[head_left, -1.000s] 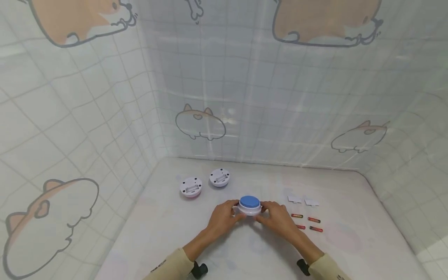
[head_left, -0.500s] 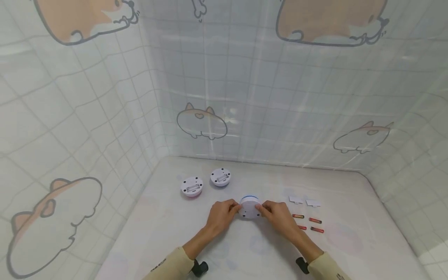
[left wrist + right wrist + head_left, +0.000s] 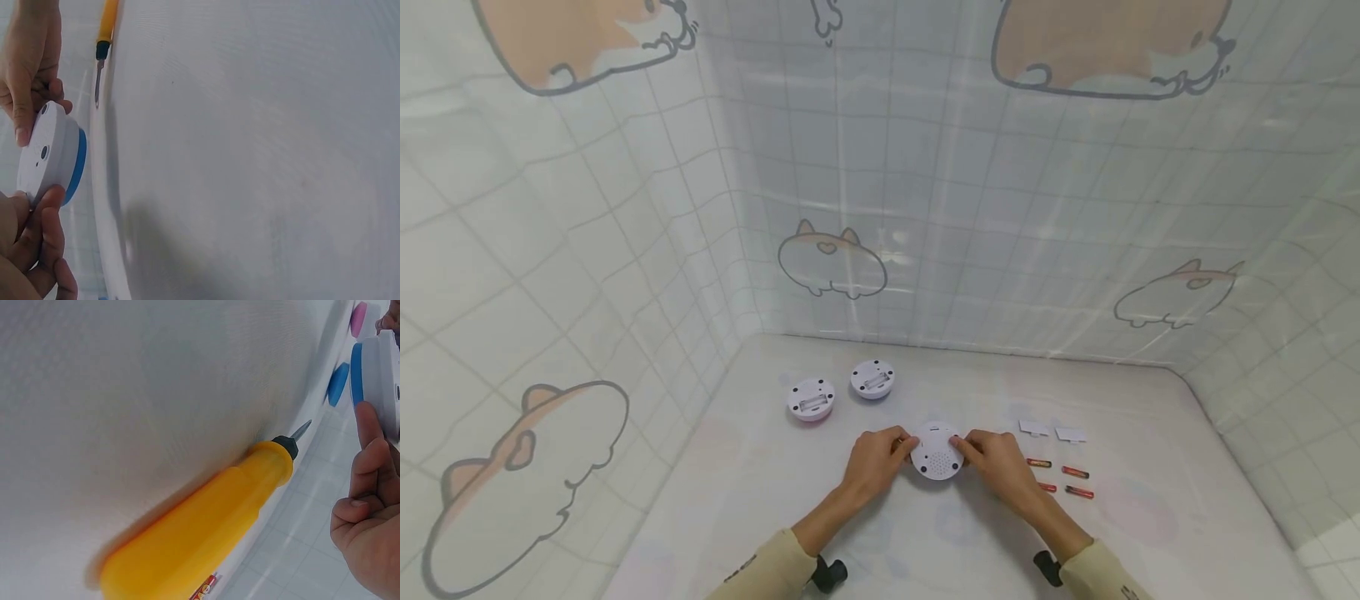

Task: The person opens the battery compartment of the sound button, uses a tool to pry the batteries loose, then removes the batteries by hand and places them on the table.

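Note:
My left hand (image 3: 874,463) and right hand (image 3: 997,463) pinch a round white push-button device (image 3: 936,457) from opposite sides, thumbs on its underside. That underside, with speaker holes and dark feet, faces up toward the head camera. In the left wrist view the device (image 3: 51,153) is held up on edge, its blue top turned away from the thumbs. Fingers (image 3: 369,428) of the right hand press near the blue rim in the right wrist view. Two similar devices, one at the left (image 3: 811,401) and one behind it (image 3: 872,380), lie upside down with battery slots uncovered.
To the right are two white battery covers, one (image 3: 1033,428) beside the other (image 3: 1071,434), and several red batteries (image 3: 1076,472). A yellow-handled screwdriver (image 3: 194,531) lies on the white table (image 3: 737,500) in both wrist views. Patterned sheets (image 3: 925,208) wall the table in.
Both hands have tipped the device over: its blue top faced up, then its edge showed, and now its underside faces up. The other devices, covers and batteries stay in place.

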Demonstrator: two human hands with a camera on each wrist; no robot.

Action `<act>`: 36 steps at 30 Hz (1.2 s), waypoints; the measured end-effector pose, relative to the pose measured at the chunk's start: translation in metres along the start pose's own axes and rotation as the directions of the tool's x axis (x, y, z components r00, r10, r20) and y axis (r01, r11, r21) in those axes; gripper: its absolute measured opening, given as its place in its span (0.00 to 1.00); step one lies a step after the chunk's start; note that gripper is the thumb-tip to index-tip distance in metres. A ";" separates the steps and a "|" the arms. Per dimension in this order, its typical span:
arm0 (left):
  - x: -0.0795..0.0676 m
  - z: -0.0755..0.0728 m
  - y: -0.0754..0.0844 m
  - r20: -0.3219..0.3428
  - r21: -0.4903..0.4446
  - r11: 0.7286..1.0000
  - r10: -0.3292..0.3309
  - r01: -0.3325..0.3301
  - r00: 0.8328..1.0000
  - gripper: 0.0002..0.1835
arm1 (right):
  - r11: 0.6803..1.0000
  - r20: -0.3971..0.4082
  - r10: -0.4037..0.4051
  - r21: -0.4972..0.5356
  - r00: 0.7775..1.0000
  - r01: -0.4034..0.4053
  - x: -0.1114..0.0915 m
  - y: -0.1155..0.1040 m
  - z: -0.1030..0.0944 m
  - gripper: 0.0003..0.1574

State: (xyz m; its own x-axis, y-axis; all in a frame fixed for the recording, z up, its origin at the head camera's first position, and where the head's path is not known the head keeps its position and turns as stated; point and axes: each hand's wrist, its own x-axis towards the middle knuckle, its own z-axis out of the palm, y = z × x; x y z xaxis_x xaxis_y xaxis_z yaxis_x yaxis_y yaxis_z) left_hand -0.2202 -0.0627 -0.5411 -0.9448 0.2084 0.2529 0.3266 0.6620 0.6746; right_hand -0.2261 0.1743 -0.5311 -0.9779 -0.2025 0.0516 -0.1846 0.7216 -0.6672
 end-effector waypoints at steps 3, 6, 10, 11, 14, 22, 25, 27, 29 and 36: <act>0.000 0.000 0.000 0.015 -0.021 1.000 -0.020 0.020 1.000 0.12 | 1.000 -0.011 -0.010 -0.009 1.000 0.010 -0.001 -0.001 0.000 0.16; 0.000 0.000 0.000 0.032 -0.055 0.998 -0.033 0.035 0.999 0.12 | 0.999 -0.039 -0.034 -0.022 0.999 0.033 -0.001 -0.002 0.000 0.15; -0.001 0.001 0.001 0.045 -0.102 0.994 -0.042 0.047 0.998 0.13 | 0.997 -0.068 -0.069 -0.036 0.995 0.067 -0.001 -0.003 0.001 0.17; -0.001 0.001 0.001 0.046 -0.114 0.992 -0.044 0.049 0.998 0.12 | 0.997 -0.067 -0.075 -0.037 0.995 0.072 -0.001 -0.004 0.001 0.19; -0.001 0.001 0.003 0.054 -0.134 0.989 -0.061 0.068 0.997 0.12 | 0.996 -0.039 -0.087 -0.039 0.995 0.085 0.000 -0.005 0.002 0.28; 0.000 0.000 0.006 0.096 -0.114 0.990 -0.077 0.088 0.992 0.09 | 0.973 0.012 -0.228 -0.025 0.974 0.228 0.001 -0.002 0.004 0.40; 0.000 -0.001 0.003 0.066 -0.091 0.992 -0.085 0.091 0.994 0.07 | 0.969 0.019 -0.243 -0.036 0.970 0.244 0.001 -0.002 0.004 0.40; 0.000 -0.001 0.001 0.050 -0.104 0.990 -0.090 0.095 0.995 0.06 | 0.968 0.016 -0.247 -0.037 0.969 0.247 0.001 -0.003 0.003 0.40; -0.001 -0.002 0.000 0.046 -0.130 0.988 -0.082 0.087 0.996 0.07 | 0.968 -0.002 -0.248 -0.030 0.969 0.248 0.002 -0.004 0.003 0.40; -0.001 -0.003 0.001 0.078 -0.194 0.976 -0.085 0.099 0.993 0.15 | 0.973 -0.084 -0.225 0.029 0.971 0.229 0.005 -0.009 0.004 0.27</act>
State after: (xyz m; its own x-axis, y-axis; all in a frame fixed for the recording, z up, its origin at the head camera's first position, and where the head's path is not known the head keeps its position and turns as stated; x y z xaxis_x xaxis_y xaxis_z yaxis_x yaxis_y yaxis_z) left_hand -0.2191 -0.0644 -0.5382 -0.9684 0.2065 0.1399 0.2305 0.5273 0.8178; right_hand -0.2288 0.1642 -0.5281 -0.9158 -0.3032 0.2632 -0.4002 0.6365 -0.6593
